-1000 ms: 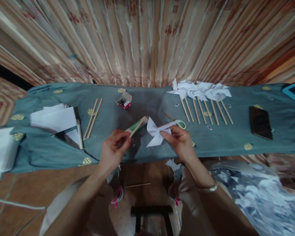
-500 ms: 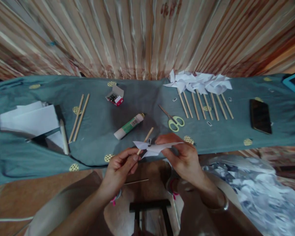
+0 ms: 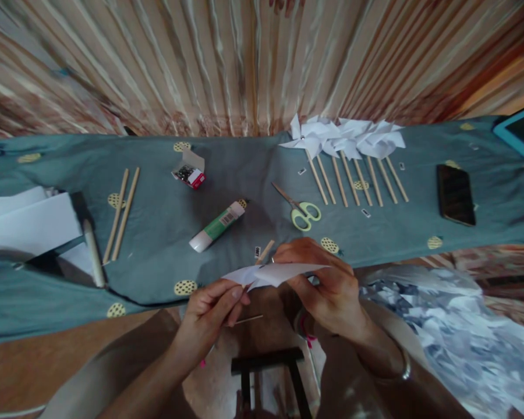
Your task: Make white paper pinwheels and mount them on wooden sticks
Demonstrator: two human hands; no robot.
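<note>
Over the table's front edge, a white paper pinwheel (image 3: pixel 268 274) is held between both hands. My left hand (image 3: pixel 213 305) pinches its wooden stick (image 3: pixel 265 251) and touches the paper at the left. The stick's far end sticks out beyond the paper. My right hand (image 3: pixel 323 285) is closed around the right side of the pinwheel, its fingers behind and below the paper. Beyond my hands lie green-handled scissors (image 3: pixel 303 214) and a green and white glue stick (image 3: pixel 217 226). A small red and white box (image 3: pixel 191 171) stands open with shiny metal pins inside.
Several finished pinwheels (image 3: pixel 344 137) lie in a row at the back right. Two wooden sticks (image 3: pixel 121 215) and white paper sheets (image 3: pixel 32 218) are on the left. A phone (image 3: pixel 456 195) and a blue-edged tablet (image 3: pixel 521 131) lie right. A bag of paper scraps (image 3: pixel 471 343) stands below.
The pinwheel has tilted and its paper now hides more of the stick. My left hand has come slightly closer to the paper. The whole view has shifted a little.
</note>
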